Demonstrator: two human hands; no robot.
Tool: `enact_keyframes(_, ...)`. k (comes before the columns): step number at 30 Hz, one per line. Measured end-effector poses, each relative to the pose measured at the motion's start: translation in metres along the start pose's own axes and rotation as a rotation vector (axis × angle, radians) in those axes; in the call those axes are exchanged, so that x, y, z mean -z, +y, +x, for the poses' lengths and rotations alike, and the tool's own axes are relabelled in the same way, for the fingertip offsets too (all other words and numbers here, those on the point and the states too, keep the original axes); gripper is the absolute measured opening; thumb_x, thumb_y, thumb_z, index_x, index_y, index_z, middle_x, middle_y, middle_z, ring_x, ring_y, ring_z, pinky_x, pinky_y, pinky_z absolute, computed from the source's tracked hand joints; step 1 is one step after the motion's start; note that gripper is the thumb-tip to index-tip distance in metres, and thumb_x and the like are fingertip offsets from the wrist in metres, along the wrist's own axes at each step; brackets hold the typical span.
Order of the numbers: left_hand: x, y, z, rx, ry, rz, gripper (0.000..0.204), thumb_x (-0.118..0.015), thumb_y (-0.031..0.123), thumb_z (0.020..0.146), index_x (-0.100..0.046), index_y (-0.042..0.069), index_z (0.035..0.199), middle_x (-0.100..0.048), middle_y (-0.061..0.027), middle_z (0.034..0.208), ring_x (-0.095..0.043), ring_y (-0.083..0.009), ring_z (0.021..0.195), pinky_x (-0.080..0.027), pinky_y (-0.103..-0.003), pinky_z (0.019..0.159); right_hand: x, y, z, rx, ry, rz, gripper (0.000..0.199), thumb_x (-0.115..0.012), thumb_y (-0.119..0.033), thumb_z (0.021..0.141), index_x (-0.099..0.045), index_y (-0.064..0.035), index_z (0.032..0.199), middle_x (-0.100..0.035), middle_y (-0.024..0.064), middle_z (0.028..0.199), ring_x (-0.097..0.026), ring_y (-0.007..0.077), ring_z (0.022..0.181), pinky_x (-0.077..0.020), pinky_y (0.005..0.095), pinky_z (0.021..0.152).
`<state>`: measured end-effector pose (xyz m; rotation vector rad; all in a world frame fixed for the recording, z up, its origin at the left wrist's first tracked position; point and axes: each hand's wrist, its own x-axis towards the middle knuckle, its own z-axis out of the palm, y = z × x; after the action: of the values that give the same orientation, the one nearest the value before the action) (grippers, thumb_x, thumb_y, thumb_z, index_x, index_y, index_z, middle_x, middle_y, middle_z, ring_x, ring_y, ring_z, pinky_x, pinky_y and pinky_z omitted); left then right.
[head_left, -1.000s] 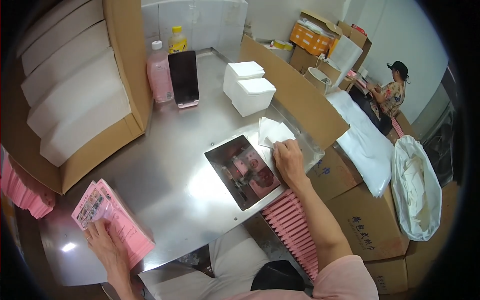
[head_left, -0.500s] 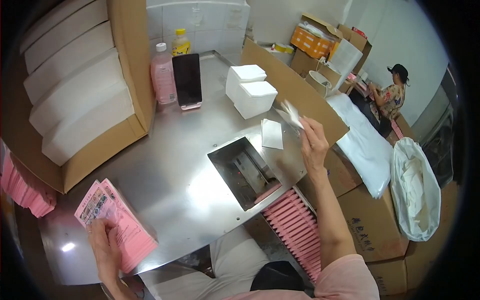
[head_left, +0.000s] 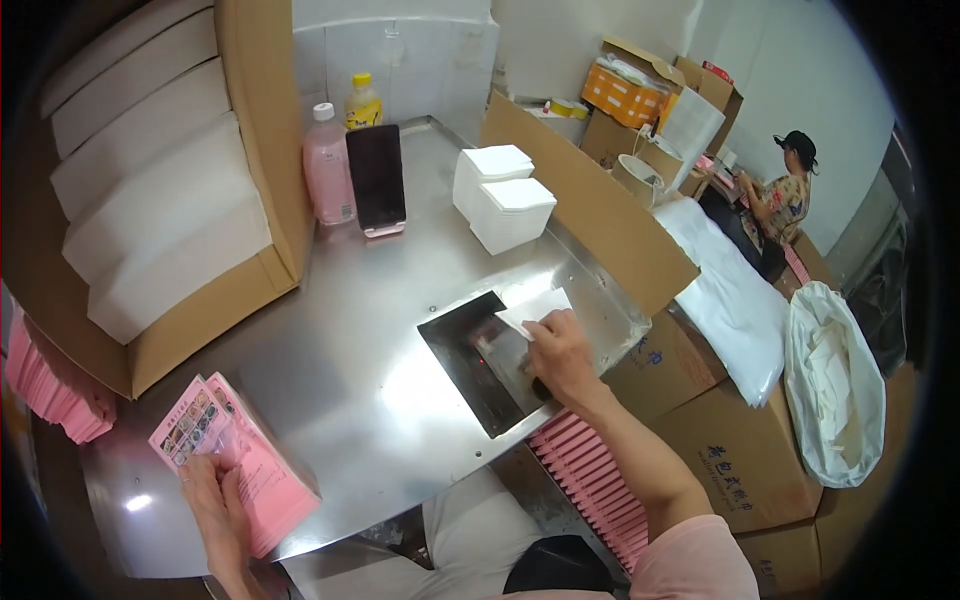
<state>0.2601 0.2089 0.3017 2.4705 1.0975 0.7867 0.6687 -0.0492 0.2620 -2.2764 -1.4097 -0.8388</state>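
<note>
My left hand [head_left: 214, 500] rests on a stack of pink printed paper packets [head_left: 275, 500] at the near left of the steel table, thumb and fingers apart. Over the right side of a rectangular opening [head_left: 455, 355] in the tabletop, my right hand [head_left: 562, 355] pinches the edge of a folded white paper napkin [head_left: 540, 306]. The fingertips are bent downward, and their undersides are hidden. Beyond that hand stand two white napkin stacks [head_left: 513, 215]. Below the opening, a row of pink packets [head_left: 590, 480] shows partly behind my right forearm.
A large carton [head_left: 250, 120] of white napkin stacks borders the left. A phone on a stand [head_left: 377, 180], a pink bottle [head_left: 327, 165] and a yellow-capped bottle [head_left: 363, 102] stand at the back. Cartons [head_left: 745, 440] and a white sack [head_left: 835, 385] fill the right; a person [head_left: 780, 200] sits beyond.
My right hand has moved left and nearer with white paper, from beside the napkin stacks to the opening. The pink edge inside the opening no longer shows. My left hand stays on the packets.
</note>
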Motion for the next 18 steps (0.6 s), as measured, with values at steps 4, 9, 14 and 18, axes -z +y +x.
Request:
enact_keyframes(4,-0.002,0.005,0.001,0.019,0.009,-0.045,0.012,-0.063,0.000,0.087,-0.053,0.001,0.093,-0.053,-0.0168,0.088,-0.050,-0.0368,0.088,-0.039,-0.046,0.078,0.020,0.056,0.028,-0.587,0.039,0.284,0.012,-0.071,-0.008,0.084,-0.071,0.0027,0.087,-0.061,0.0099,0.083,-0.058,0.0235,0.078,-0.0466,0.0349,0.068)
enact_keyframes(9,0.000,0.000,-0.004,-0.019,-0.003,0.010,0.012,-0.062,-0.003,0.087,-0.053,-0.001,0.094,-0.052,-0.0162,0.091,-0.050,-0.0330,0.086,-0.041,-0.041,0.079,0.043,0.046,0.139,-0.375,0.625,0.198,0.011,-0.070,-0.009,0.085,-0.076,-0.0050,0.094,-0.063,0.0072,0.094,-0.059,0.0220,0.086,-0.0481,0.0340,0.073)
enact_keyframes(14,0.000,0.003,-0.006,-0.019,0.002,0.011,0.013,-0.062,-0.003,0.086,-0.053,0.000,0.095,-0.051,-0.0154,0.090,-0.050,-0.0331,0.087,-0.040,-0.042,0.079,-0.014,0.055,0.159,-0.032,0.216,-0.133,0.020,-0.066,-0.011,0.079,-0.077,-0.0083,0.096,-0.065,0.0090,0.101,-0.060,0.0281,0.095,-0.0493,0.0408,0.085)
enact_keyframes(18,0.000,0.001,-0.005,-0.029,-0.006,0.053,0.013,-0.062,-0.003,0.086,-0.053,0.000,0.095,-0.050,-0.0147,0.090,-0.050,-0.0330,0.089,-0.039,-0.043,0.080,-0.027,0.054,0.165,-0.144,0.098,-0.025,0.021,-0.066,-0.018,0.080,-0.078,-0.0083,0.095,-0.066,0.0105,0.099,-0.060,0.0296,0.096,-0.0502,0.0414,0.084)
